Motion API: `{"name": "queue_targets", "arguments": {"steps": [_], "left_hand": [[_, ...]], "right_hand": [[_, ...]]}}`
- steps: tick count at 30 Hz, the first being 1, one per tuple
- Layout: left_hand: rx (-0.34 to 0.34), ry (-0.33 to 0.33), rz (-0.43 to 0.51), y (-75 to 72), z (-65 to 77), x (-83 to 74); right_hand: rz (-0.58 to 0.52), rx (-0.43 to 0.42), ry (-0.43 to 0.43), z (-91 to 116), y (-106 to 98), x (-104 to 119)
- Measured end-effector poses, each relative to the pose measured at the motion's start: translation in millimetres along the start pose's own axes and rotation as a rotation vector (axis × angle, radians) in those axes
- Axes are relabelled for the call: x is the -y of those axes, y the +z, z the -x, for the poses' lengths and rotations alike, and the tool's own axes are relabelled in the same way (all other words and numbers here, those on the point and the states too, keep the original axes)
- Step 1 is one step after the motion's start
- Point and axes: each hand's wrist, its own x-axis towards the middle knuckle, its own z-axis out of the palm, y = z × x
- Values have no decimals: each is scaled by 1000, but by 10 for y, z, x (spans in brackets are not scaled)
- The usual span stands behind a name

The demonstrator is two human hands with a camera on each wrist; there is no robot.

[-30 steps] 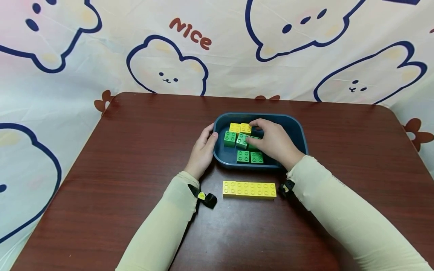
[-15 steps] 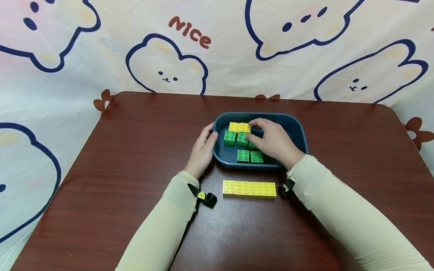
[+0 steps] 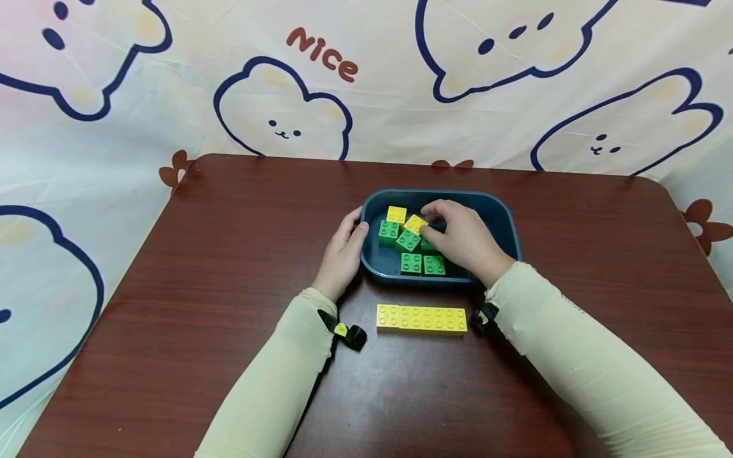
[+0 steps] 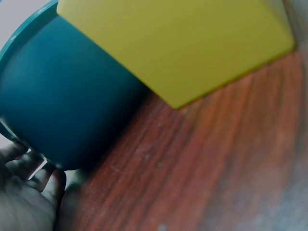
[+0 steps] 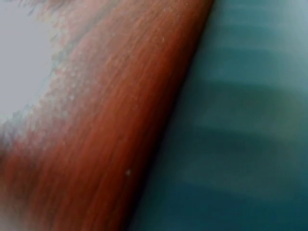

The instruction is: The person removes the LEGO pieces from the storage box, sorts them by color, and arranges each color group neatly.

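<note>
A dark blue tray (image 3: pixel 501 219) holds yellow and green toy building bricks. My left hand (image 3: pixel 338 257) grips its left side, thumb at the rim and other fingers along the outer wall. Inside the tray, my right hand (image 3: pixel 466 242) reaches over the bricks with thumb and index finger apart. A yellow brick (image 3: pixel 415 223) lies turned askew right at the thumb tip. Just below it is a tilted green brick (image 3: pixel 408 240). Another yellow brick (image 3: pixel 396 215) and a green brick (image 3: pixel 389 233) sit to the left. One green brick is partly hidden by the thumb.
A yellow bar of joined bricks (image 3: pixel 421 319) lies on the brown table (image 3: pixel 275 222) in front of the tray, between the wrists. Two green bricks (image 3: pixel 422 263) sit along the tray's near side. A printed cloth (image 3: pixel 389 121) hangs behind the table.
The right yellow brick has come away from its neighbour, turning and sliding toward me. The green brick below it has turned too. My left hand and the tray stay put.
</note>
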Motion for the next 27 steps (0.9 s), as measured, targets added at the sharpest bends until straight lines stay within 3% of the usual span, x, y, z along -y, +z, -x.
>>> {"name": "queue_targets", "arguments": {"steps": [10, 20, 27], "left_hand": [[3, 3, 8, -1, -14, 5], [2, 3, 2, 3, -10, 2], [-3, 1, -5, -6, -7, 15]], "right_hand": [[10, -9, -5, 12, 6, -7], [11, 83, -55, 19, 9, 7], [10, 95, -47, 13, 22, 17]]}}
